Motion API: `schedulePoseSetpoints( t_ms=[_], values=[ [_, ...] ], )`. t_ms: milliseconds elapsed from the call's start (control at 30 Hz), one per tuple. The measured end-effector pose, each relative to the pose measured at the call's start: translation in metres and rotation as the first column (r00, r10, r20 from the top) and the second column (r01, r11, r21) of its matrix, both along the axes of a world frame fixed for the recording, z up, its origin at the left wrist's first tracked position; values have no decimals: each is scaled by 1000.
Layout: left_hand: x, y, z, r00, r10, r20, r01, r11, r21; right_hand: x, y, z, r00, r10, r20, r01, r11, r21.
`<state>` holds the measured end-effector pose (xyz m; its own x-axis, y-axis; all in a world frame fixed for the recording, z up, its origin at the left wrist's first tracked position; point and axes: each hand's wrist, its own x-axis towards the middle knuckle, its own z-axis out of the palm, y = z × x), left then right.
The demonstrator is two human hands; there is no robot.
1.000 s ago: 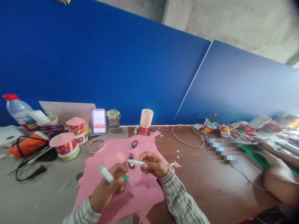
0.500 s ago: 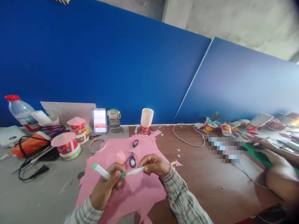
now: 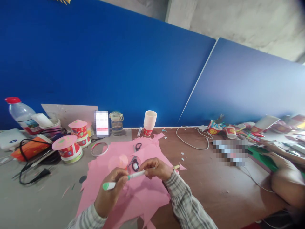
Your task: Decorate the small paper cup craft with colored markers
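My left hand (image 3: 113, 187) is closed around a white marker (image 3: 109, 185) with a light green end, which tilts down to the left. My right hand (image 3: 156, 168) pinches a slim white piece (image 3: 137, 174), perhaps the marker's cap or tip section. Its left end meets the green ring by my left fingers, so the two parts appear in line. Both hands are above pink paper sheets (image 3: 145, 197). Just beyond them lie dark-handled scissors (image 3: 135, 165) and a second pair (image 3: 138, 146). A pale pink round object (image 3: 118, 161) is partly hidden behind my left hand.
Decorated paper cups (image 3: 69, 149), a tape roll (image 3: 99, 149) and a black cable (image 3: 35, 178) lie left. A glass jar (image 3: 116, 123) and stacked cups (image 3: 150, 122) stand by the blue partition (image 3: 119, 63). At right are a white cable (image 3: 193, 146) and another person's arm (image 3: 283, 175).
The marker in my left hand has swung lower and more level. The gap between it and the white piece has closed. My right hand has shifted slightly left.
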<state>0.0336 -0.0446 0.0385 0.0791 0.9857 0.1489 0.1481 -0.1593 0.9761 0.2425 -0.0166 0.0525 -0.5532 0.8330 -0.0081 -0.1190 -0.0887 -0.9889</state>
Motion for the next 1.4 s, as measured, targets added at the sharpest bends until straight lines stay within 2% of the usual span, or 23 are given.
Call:
schedulePoseSetpoints(
  t_ms=[233,500,700,833,900,967,1067,1200,1300,1400],
  values=[
    [1,-3,-1,971,73,-228,-16,970,242,-7,-2,-3,1000,4,-6,-4,997,-77],
    [5,-4,-5,944,108,-312,-11,955,297,-11,-2,-10,1000,-6,-2,5,996,-91],
    [5,-4,-2,950,116,-290,-24,953,303,-11,-2,-11,1000,-5,11,6,997,-76],
    [4,-8,1,978,-6,-207,63,961,270,-1,-3,-5,1000,-9,20,10,998,-64],
    [2,-9,1,987,-48,-153,87,961,262,6,-1,-4,998,-64,18,64,997,-41],
    [1,-10,-1,993,-69,-97,92,963,255,13,5,-5,984,-175,13,175,985,1],
    [2,-8,-4,992,-123,-22,125,977,172,17,16,-11,924,-380,33,376,922,90],
    [9,-5,-5,974,-224,20,225,972,-69,11,26,-27,794,-594,131,556,796,238],
    [12,-6,-9,924,-362,126,383,882,-274,1,30,-43,690,-699,187,622,705,340],
    [12,-7,-15,860,-427,280,508,772,-382,-7,32,-53,640,-735,224,633,670,389]
  ],
)
